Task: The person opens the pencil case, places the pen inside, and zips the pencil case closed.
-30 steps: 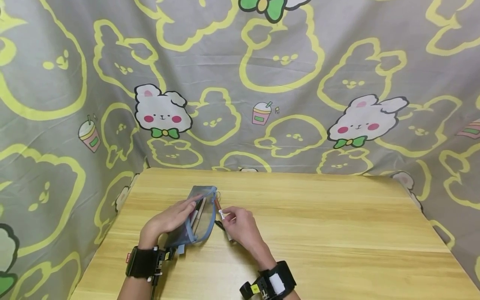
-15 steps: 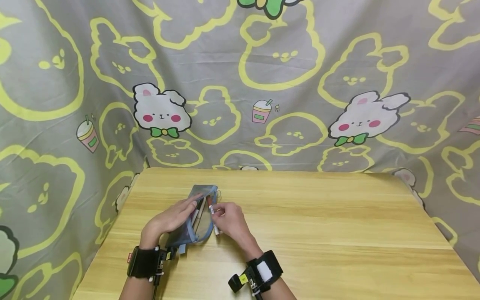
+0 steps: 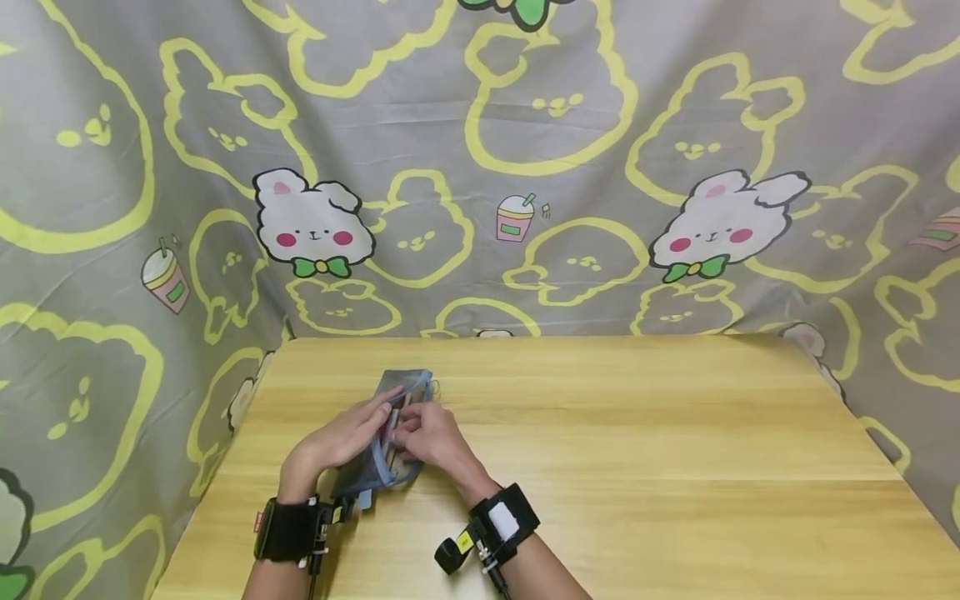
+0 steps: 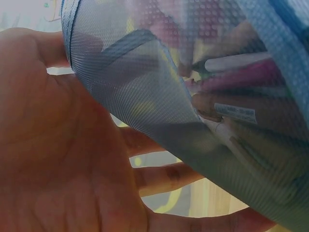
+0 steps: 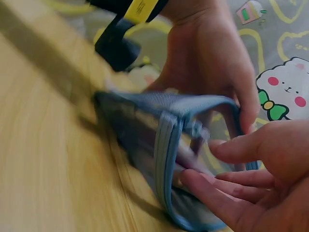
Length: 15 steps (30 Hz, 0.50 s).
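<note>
A blue mesh pencil case [image 3: 360, 481] with its zip opening spread lies at the left of the table. My left hand [image 3: 337, 437] grips it by the opening's rim; in the right wrist view the thumb hooks over that edge. My right hand [image 3: 437, 437] reaches into the opening. Thumb and fingers of the right hand [image 5: 256, 179] stand apart, with nothing plainly held between them. Through the mesh, the left wrist view shows a brown marker [image 4: 241, 114], a magenta pen [image 4: 236, 77] and a white pen [image 4: 236, 62] inside.
The wooden table [image 3: 637, 450] stretches away to the right. A grey curtain [image 3: 450, 275] with yellow bear outlines and white rabbits hangs behind it and at both sides. Black camera straps [image 3: 506, 521] circle both wrists.
My right hand has moved left with the brown-and-white marker, from beside the pencil case into its opening. The marker no longer shows in its fingers. The left hand keeps its hold on the case.
</note>
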Available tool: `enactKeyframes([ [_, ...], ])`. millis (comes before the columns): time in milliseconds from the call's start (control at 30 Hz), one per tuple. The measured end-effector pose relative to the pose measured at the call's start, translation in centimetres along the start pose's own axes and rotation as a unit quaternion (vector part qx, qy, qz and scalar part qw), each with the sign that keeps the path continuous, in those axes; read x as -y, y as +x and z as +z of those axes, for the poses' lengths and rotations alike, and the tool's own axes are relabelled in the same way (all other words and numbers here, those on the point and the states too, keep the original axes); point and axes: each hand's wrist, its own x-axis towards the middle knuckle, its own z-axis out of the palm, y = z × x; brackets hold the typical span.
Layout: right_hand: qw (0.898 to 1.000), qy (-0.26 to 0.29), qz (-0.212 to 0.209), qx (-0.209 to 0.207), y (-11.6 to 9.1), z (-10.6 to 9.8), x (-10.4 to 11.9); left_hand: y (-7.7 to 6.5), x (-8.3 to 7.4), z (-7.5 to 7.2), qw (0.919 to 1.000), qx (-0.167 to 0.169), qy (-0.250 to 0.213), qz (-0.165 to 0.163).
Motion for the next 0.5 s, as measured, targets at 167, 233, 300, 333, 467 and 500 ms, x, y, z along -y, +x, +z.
enactKeyframes([
  [167,1.000,0.009,-0.002,0.006,-0.3,0.0,0.1,-0.3,0.4,0.0,1.0000,-0.006,0.000,0.006],
  [233,1.000,-0.002,-0.011,-0.004,-0.3,-0.4,0.1,-0.3,0.4,0.0,0.9999,-0.006,0.000,0.008],
  [300,0.999,-0.024,-0.025,-0.015,-0.4,-1.0,0.1,-0.3,0.4,0.0,0.9999,-0.005,0.001,0.010],
  [333,0.999,-0.037,-0.034,-0.019,-0.6,-1.4,0.1,-0.3,0.3,0.0,0.9999,-0.005,0.001,0.010],
  [467,0.989,-0.111,-0.078,-0.049,-1.3,-3.1,0.3,-0.1,0.3,0.0,0.9998,-0.005,-0.002,0.017],
  [500,0.986,-0.128,-0.088,-0.056,-1.6,-3.5,0.3,0.0,0.2,0.0,0.9998,-0.004,-0.002,0.019],
])
